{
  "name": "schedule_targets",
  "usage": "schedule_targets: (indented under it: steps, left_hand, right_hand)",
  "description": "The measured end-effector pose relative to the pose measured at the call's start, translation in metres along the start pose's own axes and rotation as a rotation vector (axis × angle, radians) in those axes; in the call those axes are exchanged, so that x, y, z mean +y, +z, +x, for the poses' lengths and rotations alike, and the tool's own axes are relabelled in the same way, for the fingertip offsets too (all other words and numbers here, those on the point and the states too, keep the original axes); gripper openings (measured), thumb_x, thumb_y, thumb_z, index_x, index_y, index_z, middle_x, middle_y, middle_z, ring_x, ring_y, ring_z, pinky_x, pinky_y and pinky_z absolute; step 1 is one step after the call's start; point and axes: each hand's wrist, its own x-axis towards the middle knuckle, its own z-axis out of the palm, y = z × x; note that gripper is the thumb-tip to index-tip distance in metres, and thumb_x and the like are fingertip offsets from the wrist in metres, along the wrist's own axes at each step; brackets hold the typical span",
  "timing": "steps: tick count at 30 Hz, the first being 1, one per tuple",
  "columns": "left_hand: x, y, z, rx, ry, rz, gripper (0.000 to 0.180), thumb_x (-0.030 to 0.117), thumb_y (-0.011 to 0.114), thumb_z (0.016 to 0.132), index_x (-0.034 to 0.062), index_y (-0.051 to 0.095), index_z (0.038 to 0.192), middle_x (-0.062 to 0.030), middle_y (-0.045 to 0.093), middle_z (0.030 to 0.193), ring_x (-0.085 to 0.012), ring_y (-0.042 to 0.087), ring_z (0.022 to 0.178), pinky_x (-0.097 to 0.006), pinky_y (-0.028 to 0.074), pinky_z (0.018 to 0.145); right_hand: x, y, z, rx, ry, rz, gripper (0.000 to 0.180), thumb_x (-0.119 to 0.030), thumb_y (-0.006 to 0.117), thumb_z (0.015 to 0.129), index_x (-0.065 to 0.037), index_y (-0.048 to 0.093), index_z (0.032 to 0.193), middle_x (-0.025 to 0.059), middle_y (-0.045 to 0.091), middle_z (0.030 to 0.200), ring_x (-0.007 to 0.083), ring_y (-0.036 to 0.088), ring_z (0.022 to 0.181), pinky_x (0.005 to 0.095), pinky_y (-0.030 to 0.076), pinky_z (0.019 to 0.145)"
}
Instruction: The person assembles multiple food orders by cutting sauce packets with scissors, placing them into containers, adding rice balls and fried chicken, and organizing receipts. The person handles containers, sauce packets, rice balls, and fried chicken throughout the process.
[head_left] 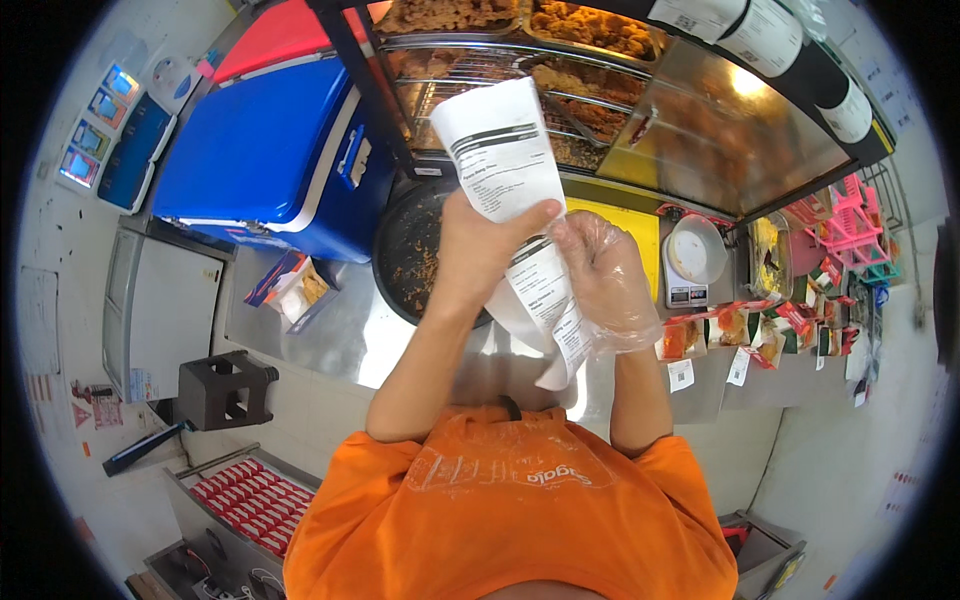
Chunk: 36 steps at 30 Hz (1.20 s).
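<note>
A long white printed receipt (505, 165) is held up in front of me, over the counter. My bare left hand (475, 245) pinches it near its middle, thumb on the paper. My right hand (605, 275), in a clear plastic glove, grips the strip just to the right of that thumb. The lower length of paper hangs down between my wrists and curls at its end. Behind my left hand, a round black pan (400, 260) with brown crumbs stands on the metal counter (345, 325), partly hidden by my forearm.
A glass-fronted warming cabinet (740, 130) with fried food rises ahead, with receipts hanging from its top edge. At left stand a blue cooler box (255, 150) and a small food packet (295, 290). Rightward are a yellow board (640, 225), a scale (686, 295) and several wrapped packets (735, 325).
</note>
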Motion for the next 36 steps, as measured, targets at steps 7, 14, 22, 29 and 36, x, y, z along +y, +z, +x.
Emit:
schedule_targets:
  steps: [7,14,22,29,36]
  left_hand:
    - [-0.024,-0.018,0.008,0.057,-0.157,-0.326,0.032,-0.001,0.080,0.077,-0.0041,0.067,0.106,-0.0105,0.072,0.100,-0.0167,0.068,0.087,-0.030,0.055,0.078]
    - [-0.027,-0.034,0.001,0.069,-0.112,-0.146,0.033,0.000,0.080,0.076,-0.0027,0.067,0.106,-0.0099,0.072,0.098,-0.0170,0.069,0.084,-0.029,0.055,0.075]
    - [-0.072,-0.079,0.010,0.097,-0.326,-0.354,0.029,0.001,0.074,0.082,-0.0018,0.066,0.110,-0.0109,0.071,0.099,-0.0189,0.069,0.083,-0.030,0.057,0.076]
    - [-0.163,-0.224,-0.064,0.143,-0.385,0.806,0.027,0.017,0.057,0.087,-0.0027,0.072,0.097,-0.0308,0.066,0.096,-0.0434,0.067,0.092,-0.044,0.052,0.088]
    - [-0.135,-0.250,-0.100,0.211,-0.170,0.558,0.010,0.005,0.056,0.091,-0.0030,0.061,0.092,-0.0154,0.066,0.087,-0.0226,0.065,0.087,-0.032,0.050,0.080]
  right_hand:
    - [-0.016,0.028,-0.012,0.116,-0.460,-0.827,0.024,-0.022,0.061,0.097,-0.003,0.060,0.082,0.0158,0.057,0.064,0.0322,0.053,0.056,0.0388,0.046,0.059]
    - [-0.008,0.044,0.004,-0.028,-0.204,-0.306,0.022,-0.018,0.061,0.096,-0.002,0.061,0.080,0.0180,0.055,0.058,0.0367,0.051,0.049,0.0420,0.041,0.046]
    - [0.002,0.089,-0.025,-0.423,-0.564,-0.678,0.017,-0.018,0.070,0.087,-0.007,0.058,0.081,0.0122,0.060,0.064,0.0276,0.060,0.053,0.0396,0.046,0.046]
    - [0.023,0.110,-0.039,-0.258,0.281,-0.211,0.029,-0.029,0.069,0.091,0.000,0.070,0.095,0.0100,0.068,0.082,0.0176,0.061,0.075,0.0340,0.048,0.072]
    - [0.058,0.152,0.005,-0.140,0.243,-0.439,0.043,-0.040,0.065,0.094,0.002,0.068,0.094,0.0051,0.065,0.083,0.0126,0.054,0.077,0.0305,0.045,0.071]
